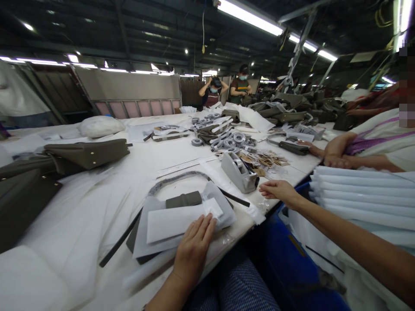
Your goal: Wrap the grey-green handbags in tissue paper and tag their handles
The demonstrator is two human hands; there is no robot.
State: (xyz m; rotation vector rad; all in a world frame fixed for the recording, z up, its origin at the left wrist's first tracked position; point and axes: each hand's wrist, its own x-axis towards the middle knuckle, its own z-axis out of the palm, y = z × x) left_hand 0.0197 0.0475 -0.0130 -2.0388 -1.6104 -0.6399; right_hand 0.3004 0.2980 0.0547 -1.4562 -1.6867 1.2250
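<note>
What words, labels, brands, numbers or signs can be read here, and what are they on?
No text can be read.
Grey plastic tape dispenser: no legible lettering.
White rectangular sheet under the left hand: no text visible.
Pile of small, flat brown pieces: too small and blurred to tell.

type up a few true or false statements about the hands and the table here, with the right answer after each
1. The left hand lies on the white wrapping. True.
2. The right hand also lies flat on that wrapping. False: it is away from it, near the tape dispenser.
3. A pile of brown tags lies near the tape dispenser. True.
4. The bin below the table edge is red. False: the bin is blue.
5. The olive bag towards the picture's left is on the floor. False: it is on the table.
</note>
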